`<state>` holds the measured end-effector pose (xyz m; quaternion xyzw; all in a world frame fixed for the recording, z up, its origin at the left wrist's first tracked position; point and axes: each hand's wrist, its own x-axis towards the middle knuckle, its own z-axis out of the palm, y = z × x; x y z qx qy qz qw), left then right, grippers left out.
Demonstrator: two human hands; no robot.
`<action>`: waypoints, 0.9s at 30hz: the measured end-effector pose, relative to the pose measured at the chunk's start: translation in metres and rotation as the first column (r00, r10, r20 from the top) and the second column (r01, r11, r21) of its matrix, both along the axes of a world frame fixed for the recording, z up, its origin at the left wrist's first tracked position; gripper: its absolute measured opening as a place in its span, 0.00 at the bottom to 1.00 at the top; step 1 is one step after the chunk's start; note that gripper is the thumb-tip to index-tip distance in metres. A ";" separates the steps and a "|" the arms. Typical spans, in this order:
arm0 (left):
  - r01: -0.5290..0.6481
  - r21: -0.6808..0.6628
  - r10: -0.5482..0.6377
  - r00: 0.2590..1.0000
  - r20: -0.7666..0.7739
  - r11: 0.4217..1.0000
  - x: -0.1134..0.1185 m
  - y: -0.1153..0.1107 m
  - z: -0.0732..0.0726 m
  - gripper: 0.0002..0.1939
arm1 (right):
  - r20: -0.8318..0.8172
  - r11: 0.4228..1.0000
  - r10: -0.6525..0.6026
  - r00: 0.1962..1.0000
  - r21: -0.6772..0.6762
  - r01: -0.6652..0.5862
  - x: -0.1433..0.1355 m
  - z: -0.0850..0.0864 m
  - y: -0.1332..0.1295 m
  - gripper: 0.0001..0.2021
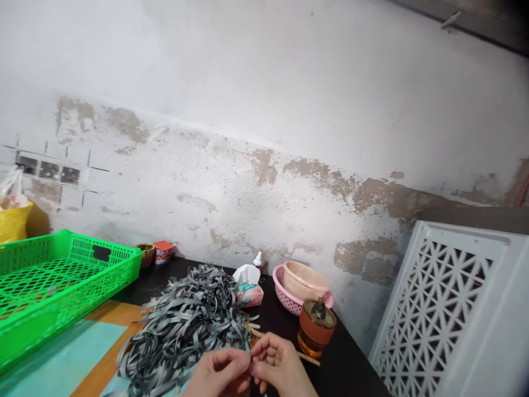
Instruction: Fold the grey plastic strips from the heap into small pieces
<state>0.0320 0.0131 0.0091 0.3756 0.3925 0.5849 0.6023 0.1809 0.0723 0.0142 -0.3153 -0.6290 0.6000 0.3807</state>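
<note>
My left hand [221, 370] and my right hand [278, 364] meet at the bottom middle of the head view. Both have thumb and fingers pinched together, the fingertips almost touching. Whatever sits between them is too small to make out, though a thin dark bit shows at the tips. Directly beyond and left of my hands lies a large heap of flat grey strips [192, 317], tangled and looped. A thin wooden stick [308, 359] lies behind my right hand, partly hidden by it.
A green plastic crate [70, 298] stands at left. Behind the heap are a tissue pack [250, 295] and a white-capped bottle [258, 259]. At right are a pink basket [285, 295], a peach basket [306, 281], an amber jar [316, 331] and a grey lattice panel [442, 309].
</note>
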 end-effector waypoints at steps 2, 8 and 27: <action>-0.013 -0.016 0.013 0.999 0.035 1.000 -0.001 0.001 -0.001 0.17 | 0.009 1.000 -0.023 1.000 0.011 0.023 -0.002 0.001 -0.001 0.23; 0.020 -0.042 -0.015 0.992 0.126 0.999 -0.005 0.005 -0.008 0.17 | 0.062 0.999 0.040 0.997 0.023 -0.041 0.009 0.009 0.000 0.20; 0.185 0.042 -0.189 0.977 0.101 0.982 0.001 -0.001 -0.007 0.16 | 0.046 0.957 0.291 0.956 0.004 -0.291 0.026 0.027 -0.014 0.10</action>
